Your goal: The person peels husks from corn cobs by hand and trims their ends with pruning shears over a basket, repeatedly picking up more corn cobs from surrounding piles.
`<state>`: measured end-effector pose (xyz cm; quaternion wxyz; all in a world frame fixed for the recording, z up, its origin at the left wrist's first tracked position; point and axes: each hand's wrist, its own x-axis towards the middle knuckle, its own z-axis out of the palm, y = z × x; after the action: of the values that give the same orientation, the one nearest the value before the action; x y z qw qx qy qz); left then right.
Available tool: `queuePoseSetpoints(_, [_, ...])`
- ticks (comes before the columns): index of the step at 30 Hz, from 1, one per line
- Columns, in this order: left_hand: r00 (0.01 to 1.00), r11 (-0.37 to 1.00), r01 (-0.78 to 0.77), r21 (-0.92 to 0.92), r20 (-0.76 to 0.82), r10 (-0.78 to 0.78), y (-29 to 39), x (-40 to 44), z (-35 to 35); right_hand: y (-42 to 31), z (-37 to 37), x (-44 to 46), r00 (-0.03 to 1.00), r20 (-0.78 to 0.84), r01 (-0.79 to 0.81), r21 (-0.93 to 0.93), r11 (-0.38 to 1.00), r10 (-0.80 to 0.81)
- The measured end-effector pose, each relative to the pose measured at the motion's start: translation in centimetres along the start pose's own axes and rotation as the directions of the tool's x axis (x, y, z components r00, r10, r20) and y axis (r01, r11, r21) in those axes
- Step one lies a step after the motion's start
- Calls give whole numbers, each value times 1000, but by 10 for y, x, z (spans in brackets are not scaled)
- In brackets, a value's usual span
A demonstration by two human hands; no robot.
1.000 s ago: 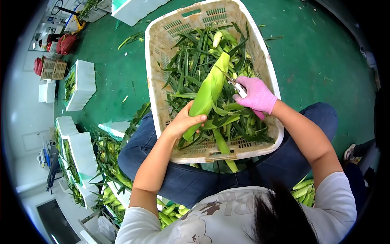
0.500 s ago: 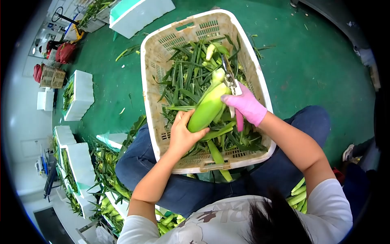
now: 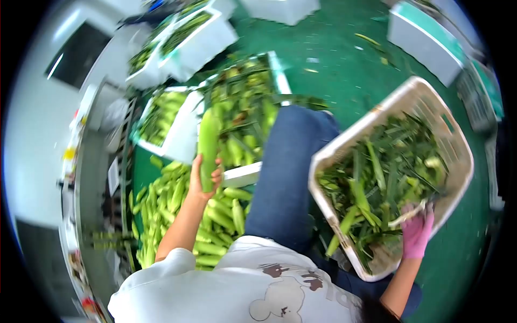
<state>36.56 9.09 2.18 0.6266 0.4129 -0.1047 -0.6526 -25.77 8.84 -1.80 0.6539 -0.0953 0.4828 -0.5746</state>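
Observation:
My bare left hand (image 3: 197,184) is wrapped round the lower end of an ear of corn in its green husk (image 3: 209,134), held upright. Below and around that hand lies a heap of trimmed corn ears (image 3: 222,216) on the floor. Over on the right, my pink-gloved right hand (image 3: 416,237) grips pruning shears (image 3: 405,216) above a white plastic basket (image 3: 366,119). Cut leaves and husk pieces (image 3: 390,167) fill much of the basket. The blades are blurred, so I cannot tell how far they are apart.
A white foam box of leafy corn (image 3: 242,102) stands beyond my left knee (image 3: 293,140). Another foam box (image 3: 164,116) holds trimmed ears. More foam boxes (image 3: 425,40) line the green floor (image 3: 344,59) farther off. A metal rack (image 3: 97,177) runs along the left.
The view has turned left. My left hand has carried the corn ear away from the basket to above the heap. My right hand stays over the basket with the shears, now apart from the ear.

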Motion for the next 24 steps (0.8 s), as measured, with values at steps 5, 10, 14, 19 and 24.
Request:
queuePoseSetpoints(5, [447, 957, -137, 256, -846, 290, 48, -189, -366, 52, 38, -4, 894, 210, -417, 71, 906, 396])
queuePoseSetpoints(10, [-40, 899, -412, 148, -989, 145, 64, -243, -390, 78, 55, -11, 883, 267, -406, 23, 914, 385])
queuePoseSetpoints(14, [678, 840, -204, 503, -546, 492, 94, -14, -308, 79, 74, -10, 855, 335, -421, 4, 907, 395])
queuePoseSetpoints(19, [775, -238, 542, 806, -371, 512, 99, 235, -107, 73, 92, -16, 885, 314, -381, 61, 922, 345])
queuePoseSetpoints(24, [871, 211, 324, 922, -378, 314, 63, 373, -161, 82, 83, -24, 927, 296, -257, 60, 964, 229])
